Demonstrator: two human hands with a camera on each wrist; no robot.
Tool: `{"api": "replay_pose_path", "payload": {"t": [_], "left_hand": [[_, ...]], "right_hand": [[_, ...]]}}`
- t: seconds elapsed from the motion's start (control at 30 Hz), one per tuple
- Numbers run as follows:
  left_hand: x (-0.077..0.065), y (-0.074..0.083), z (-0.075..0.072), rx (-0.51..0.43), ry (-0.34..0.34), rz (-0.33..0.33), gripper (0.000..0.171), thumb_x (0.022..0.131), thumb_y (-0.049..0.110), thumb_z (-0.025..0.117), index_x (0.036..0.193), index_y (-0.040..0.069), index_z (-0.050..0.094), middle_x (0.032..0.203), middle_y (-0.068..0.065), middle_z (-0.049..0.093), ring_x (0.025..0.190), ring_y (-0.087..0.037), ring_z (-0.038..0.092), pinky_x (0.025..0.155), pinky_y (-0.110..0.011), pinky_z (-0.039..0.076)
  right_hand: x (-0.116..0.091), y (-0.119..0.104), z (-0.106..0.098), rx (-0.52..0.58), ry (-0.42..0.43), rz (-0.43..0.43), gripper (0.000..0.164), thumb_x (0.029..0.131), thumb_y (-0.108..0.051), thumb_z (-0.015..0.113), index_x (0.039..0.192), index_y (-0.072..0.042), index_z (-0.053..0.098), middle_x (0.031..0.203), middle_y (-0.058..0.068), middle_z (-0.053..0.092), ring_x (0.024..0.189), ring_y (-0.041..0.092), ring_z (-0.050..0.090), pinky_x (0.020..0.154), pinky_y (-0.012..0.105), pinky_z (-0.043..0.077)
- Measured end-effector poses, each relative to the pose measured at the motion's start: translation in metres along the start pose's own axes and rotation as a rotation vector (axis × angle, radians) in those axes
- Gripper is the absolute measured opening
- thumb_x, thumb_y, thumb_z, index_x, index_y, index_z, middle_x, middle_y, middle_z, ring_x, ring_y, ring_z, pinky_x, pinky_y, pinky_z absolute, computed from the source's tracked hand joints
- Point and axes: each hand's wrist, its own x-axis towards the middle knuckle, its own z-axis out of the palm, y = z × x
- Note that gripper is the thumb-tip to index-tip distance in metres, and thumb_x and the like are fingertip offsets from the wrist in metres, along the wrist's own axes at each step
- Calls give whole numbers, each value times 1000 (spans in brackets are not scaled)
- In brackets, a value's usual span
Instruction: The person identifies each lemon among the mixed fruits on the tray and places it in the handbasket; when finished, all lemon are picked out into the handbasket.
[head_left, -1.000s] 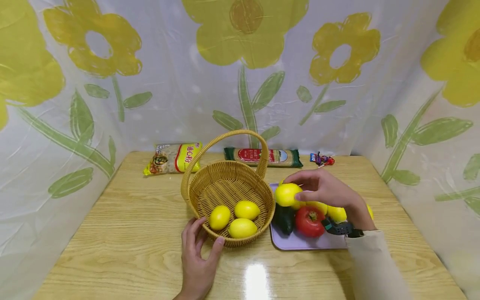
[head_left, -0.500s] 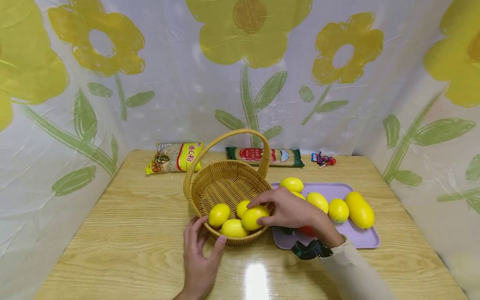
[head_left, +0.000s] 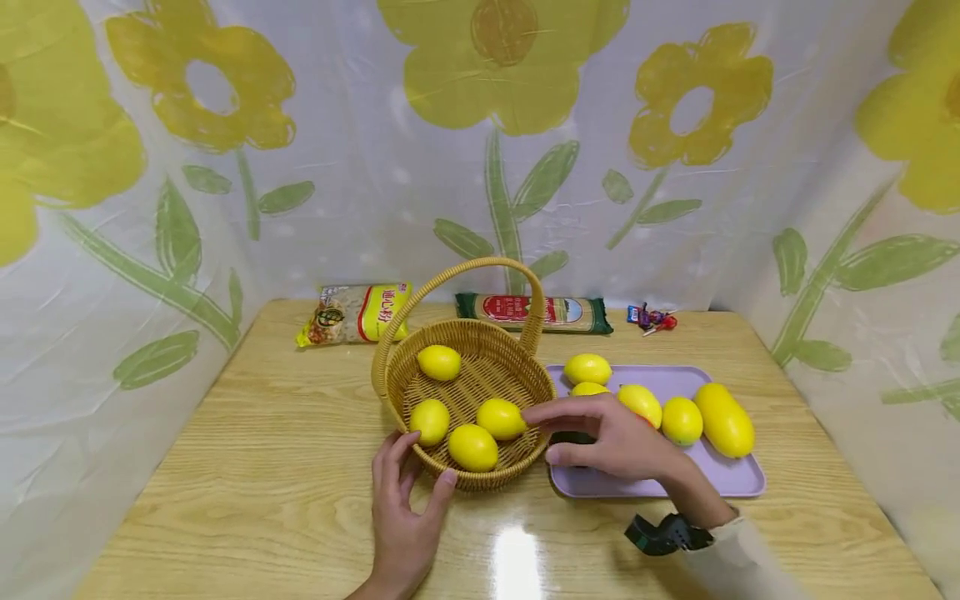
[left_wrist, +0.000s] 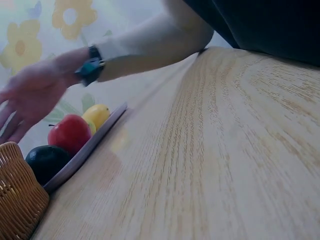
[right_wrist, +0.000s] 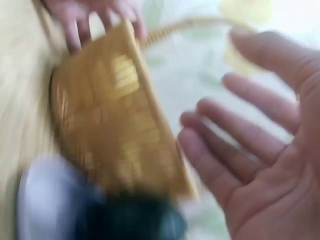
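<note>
The wicker basket (head_left: 470,482) stands in the middle of the table with several lemons (head_left: 473,447) in it. My left hand (head_left: 405,521) rests its fingertips and thumb on the front left rim. At the basket's right rim is my right hand (head_left: 622,442), holding nothing, its fingers extended above the tray. One lemon (head_left: 501,418) lies close to its fingertips. Beneath this hand, the purple tray (head_left: 738,479) carries more lemons (head_left: 682,421) and a long yellow fruit (head_left: 724,421). The tray's tomato (left_wrist: 70,134) and dark green fruit (left_wrist: 47,162) show clearly in the left wrist view.
Along the back of the table lie a yellow-ended pasta bag (head_left: 356,314), a long pasta packet (head_left: 536,312) and small wrapped sweets (head_left: 651,318). The basket's tall handle (head_left: 468,265) arches over it. A flowered cloth (head_left: 337,208) encloses the table.
My right hand carried a lemon from the tray into the basket, let it go and drew back right. The lemons in the basket have shifted. My left hand stayed at the rim.
</note>
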Motion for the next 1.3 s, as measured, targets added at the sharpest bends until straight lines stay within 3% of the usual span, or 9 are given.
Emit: {"api": "replay_pose_path", "payload": {"t": [0.1, 0.23, 0.37, 0.5, 0.63, 0.87, 1.1, 1.3], "left_hand": [[0, 0, 0, 7, 5, 1, 67, 99, 4, 80, 157, 2, 46, 170, -27, 26, 155, -41, 38, 127, -21, 40], [1, -1, 1, 5, 6, 9, 67, 99, 4, 79, 157, 2, 46, 170, -27, 26, 155, -41, 38, 125, -18, 40], [1, -2, 1, 4, 9, 15, 66, 99, 3, 79, 157, 1, 47, 169, -28, 26, 154, -41, 39, 125, -16, 40], [1, -2, 0, 4, 10, 13, 66, 99, 4, 79, 157, 3, 47, 170, -27, 26, 154, -41, 40, 125, -17, 40], [1, -1, 0, 1, 7, 17, 64, 100, 4, 78, 157, 4, 47, 170, -26, 26, 154, -42, 39, 125, -17, 40], [0, 0, 1, -6, 7, 14, 64, 101, 3, 77, 157, 3, 47, 170, -26, 25, 154, -44, 39, 125, -15, 40], [0, -2, 1, 0, 5, 24, 64, 100, 3, 77, 157, 2, 47, 170, -27, 25, 153, -45, 39, 124, -15, 40], [0, -2, 0, 2, 2, 20, 64, 100, 3, 77, 156, 1, 46, 170, -28, 24, 153, -46, 39, 125, -15, 40]], "right_hand": [[-40, 9, -25, 65, 98, -4, 44, 103, 6, 70, 146, 0, 67, 148, 27, 66, 134, 26, 70, 112, 37, 61], [-101, 17, -58, -22, 243, 52, 45, 103, 12, 65, 147, 2, 65, 146, 22, 69, 130, 21, 73, 107, 29, 63], [-157, 23, -83, -120, 324, 213, 40, 107, 6, 63, 147, 4, 64, 141, 12, 75, 124, 11, 75, 98, 21, 64], [-188, 33, -98, -223, 363, 362, 37, 109, -5, 66, 145, 3, 66, 132, 2, 80, 120, -2, 71, 91, 14, 63], [-191, 46, -103, -305, 410, 421, 40, 107, -13, 73, 145, -2, 69, 132, -2, 80, 119, -9, 68, 89, 10, 60], [-168, 61, -104, -363, 456, 404, 45, 103, -21, 80, 144, -5, 70, 140, 15, 75, 116, -6, 70, 91, 8, 58], [-143, 73, -101, -415, 507, 347, 50, 98, -16, 85, 142, 0, 69, 137, 27, 72, 107, -8, 70, 88, 7, 59], [-126, 78, -89, -551, 604, 377, 51, 96, -20, 88, 139, 0, 71, 132, 27, 74, 109, 35, 78, 83, 8, 61]]}}
